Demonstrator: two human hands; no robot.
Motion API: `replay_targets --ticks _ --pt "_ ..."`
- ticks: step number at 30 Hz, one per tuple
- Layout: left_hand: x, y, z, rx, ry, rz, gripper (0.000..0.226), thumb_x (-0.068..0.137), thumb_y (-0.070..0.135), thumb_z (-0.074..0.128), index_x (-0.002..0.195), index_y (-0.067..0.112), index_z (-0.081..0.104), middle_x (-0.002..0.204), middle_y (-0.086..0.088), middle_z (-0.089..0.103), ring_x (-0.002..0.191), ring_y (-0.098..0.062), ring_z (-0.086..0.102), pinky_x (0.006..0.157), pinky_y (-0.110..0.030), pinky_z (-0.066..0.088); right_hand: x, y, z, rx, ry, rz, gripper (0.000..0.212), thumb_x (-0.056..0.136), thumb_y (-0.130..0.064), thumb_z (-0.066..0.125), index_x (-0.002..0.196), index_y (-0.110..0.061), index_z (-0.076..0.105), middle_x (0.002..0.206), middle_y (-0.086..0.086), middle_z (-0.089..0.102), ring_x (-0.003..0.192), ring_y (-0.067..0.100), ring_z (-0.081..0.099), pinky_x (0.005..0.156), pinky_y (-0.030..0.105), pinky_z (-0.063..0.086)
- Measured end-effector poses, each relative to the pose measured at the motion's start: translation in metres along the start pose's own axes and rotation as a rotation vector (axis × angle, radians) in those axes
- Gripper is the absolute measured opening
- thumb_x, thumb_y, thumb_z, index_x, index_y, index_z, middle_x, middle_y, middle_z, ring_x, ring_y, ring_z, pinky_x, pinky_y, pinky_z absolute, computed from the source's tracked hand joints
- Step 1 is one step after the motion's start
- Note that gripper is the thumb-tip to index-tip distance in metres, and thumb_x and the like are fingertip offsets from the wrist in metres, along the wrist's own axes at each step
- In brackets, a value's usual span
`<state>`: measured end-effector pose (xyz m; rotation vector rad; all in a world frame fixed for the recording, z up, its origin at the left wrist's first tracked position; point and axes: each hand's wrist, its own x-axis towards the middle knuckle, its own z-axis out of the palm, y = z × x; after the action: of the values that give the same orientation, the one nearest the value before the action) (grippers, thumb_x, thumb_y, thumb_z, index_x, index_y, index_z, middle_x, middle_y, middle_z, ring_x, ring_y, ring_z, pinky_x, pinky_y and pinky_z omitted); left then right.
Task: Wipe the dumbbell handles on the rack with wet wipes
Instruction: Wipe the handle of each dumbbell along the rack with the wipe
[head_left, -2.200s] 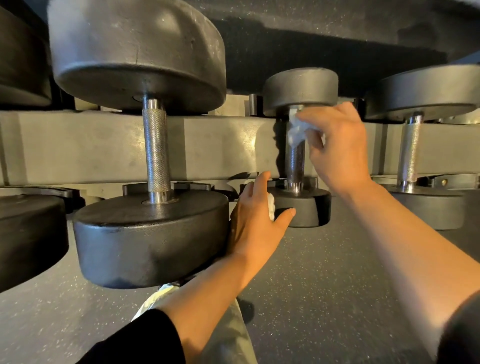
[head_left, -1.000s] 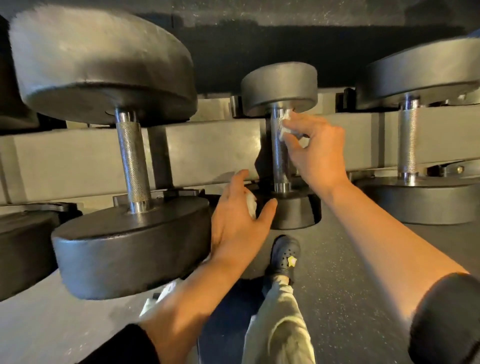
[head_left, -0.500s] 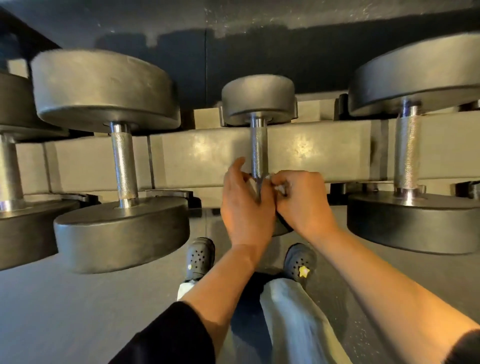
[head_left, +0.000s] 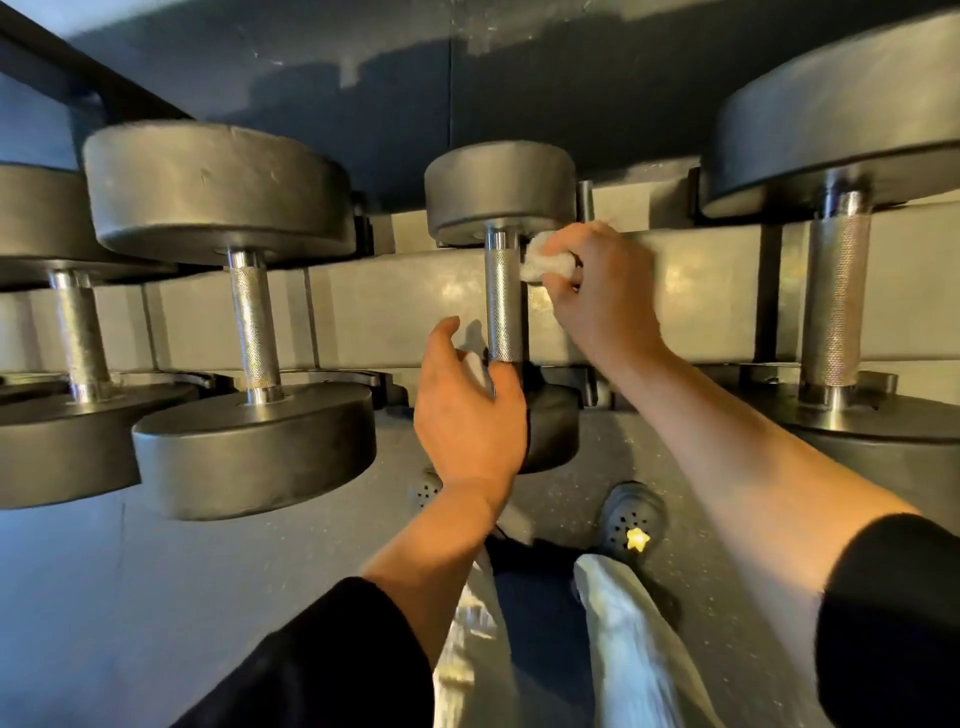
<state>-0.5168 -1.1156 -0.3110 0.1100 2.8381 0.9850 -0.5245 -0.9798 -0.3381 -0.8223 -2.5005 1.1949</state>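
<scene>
The right hand (head_left: 597, 291) is up at the top of the small dumbbell's handle (head_left: 503, 301), its fingers curled around a crumpled white wet wipe (head_left: 545, 262) that sits just beside the knurled steel bar, right under the upper weight head (head_left: 501, 192); whether the wipe actually touches the metal I cannot tell. The left hand (head_left: 470, 415) is lower down, in front of the handle's bottom end and the lower weight head (head_left: 553, 426), with the thumb lifted and the fingers loosely curved around a second bit of white wipe (head_left: 477, 369) in the palm. That dumbbell rests across the grey rack (head_left: 395, 312), between a larger dumbbell (head_left: 249, 322) to the left and another big one (head_left: 836, 291) to the right, each with its own knurled bar across the same beam. Both forearms are bare, with black sleeves (head_left: 332, 660) pushed up. Below, on the dark speckled floor (head_left: 260, 571), stand light trouser legs and a dark clog with a yellow star (head_left: 631, 522).
</scene>
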Motion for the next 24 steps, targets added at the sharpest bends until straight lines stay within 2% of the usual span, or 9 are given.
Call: replay_targets --ticks 2,5,9,11,13,16,19,21,24 --pt "0.000 -0.001 0.001 0.013 0.004 -0.002 0.050 0.080 0.028 0.054 0.128 0.018 0.047 0.101 -0.014 0.064 0.089 -0.030 0.061 0.076 -0.048 0.052 0.002 -0.003 0.006 0.133 -0.056 0.045 0.026 0.084 -0.013 0.065 0.110 -0.010 0.067 0.110 0.005 0.066 0.100 0.014 0.060 0.089 0.023 0.049" --pt "0.000 -0.001 0.001 0.028 0.000 0.000 0.046 0.083 0.020 0.060 0.126 0.015 0.048 0.098 -0.014 0.064 0.086 -0.029 0.061 0.073 -0.046 0.052 -0.001 -0.004 0.012 0.241 -0.010 0.084 0.020 0.087 -0.013 0.062 0.105 -0.009 0.070 0.103 0.002 0.070 0.090 0.002 0.057 0.078 0.002 0.041" --pt "0.000 0.002 0.000 0.029 0.009 -0.017 0.042 0.082 0.019 0.061 0.122 0.014 0.049 0.094 -0.012 0.063 0.082 -0.026 0.060 0.069 -0.039 0.050 -0.006 -0.008 0.020 0.316 0.072 0.169 0.018 0.083 -0.004 0.063 0.101 -0.008 0.067 0.095 0.000 0.069 0.081 0.002 0.060 0.074 0.010 0.048" --pt "0.000 0.002 -0.001 0.026 0.012 -0.009 0.042 0.081 0.022 0.059 0.121 0.014 0.049 0.091 -0.011 0.063 0.079 -0.026 0.060 0.067 -0.037 0.049 -0.013 -0.011 0.020 0.344 0.077 0.148 0.017 0.081 0.000 0.061 0.097 -0.006 0.064 0.087 -0.003 0.064 0.071 -0.003 0.056 0.068 0.005 0.043" --pt "0.000 0.002 -0.001 0.026 0.013 0.001 0.044 0.078 0.027 0.055 0.120 0.015 0.049 0.089 -0.009 0.063 0.078 -0.025 0.060 0.066 -0.036 0.049 -0.026 -0.010 0.018 0.321 0.023 0.121 0.018 0.078 0.003 0.061 0.093 -0.006 0.062 0.081 -0.006 0.060 0.067 -0.002 0.053 0.064 0.003 0.039" --pt "0.000 0.002 -0.001 0.033 -0.001 -0.004 0.043 0.079 0.025 0.056 0.120 0.016 0.048 0.090 -0.005 0.062 0.079 -0.022 0.059 0.068 -0.037 0.050 -0.046 -0.004 0.015 0.244 -0.112 0.149 0.021 0.073 0.007 0.059 0.087 -0.009 0.063 0.077 -0.005 0.061 0.070 0.010 0.056 0.060 0.003 0.036" --pt "0.001 0.002 -0.002 0.037 -0.006 -0.015 0.042 0.080 0.023 0.058 0.121 0.017 0.048 0.091 -0.004 0.062 0.080 -0.022 0.059 0.070 -0.040 0.051 -0.053 0.000 0.012 0.249 -0.157 0.161 0.023 0.074 0.007 0.061 0.092 -0.007 0.064 0.079 -0.004 0.064 0.074 0.011 0.061 0.063 0.007 0.041" --pt "0.001 0.003 -0.003 0.028 -0.008 -0.016 0.044 0.078 0.028 0.054 0.120 0.017 0.048 0.091 -0.004 0.062 0.080 -0.022 0.060 0.070 -0.042 0.051 -0.052 -0.002 0.010 0.270 -0.082 0.176 0.023 0.078 0.004 0.063 0.099 -0.007 0.064 0.085 -0.007 0.063 0.079 0.007 0.061 0.068 0.010 0.047" --pt "0.001 0.002 -0.004 0.011 -0.019 -0.007 0.045 0.077 0.031 0.051 0.120 0.018 0.047 0.090 -0.004 0.061 0.079 -0.023 0.060 0.069 -0.045 0.052 -0.043 -0.009 0.013 0.313 0.076 0.193 0.025 0.084 -0.002 0.065 0.108 -0.008 0.065 0.097 -0.010 0.061 0.090 0.000 0.057 0.079 0.005 0.045"
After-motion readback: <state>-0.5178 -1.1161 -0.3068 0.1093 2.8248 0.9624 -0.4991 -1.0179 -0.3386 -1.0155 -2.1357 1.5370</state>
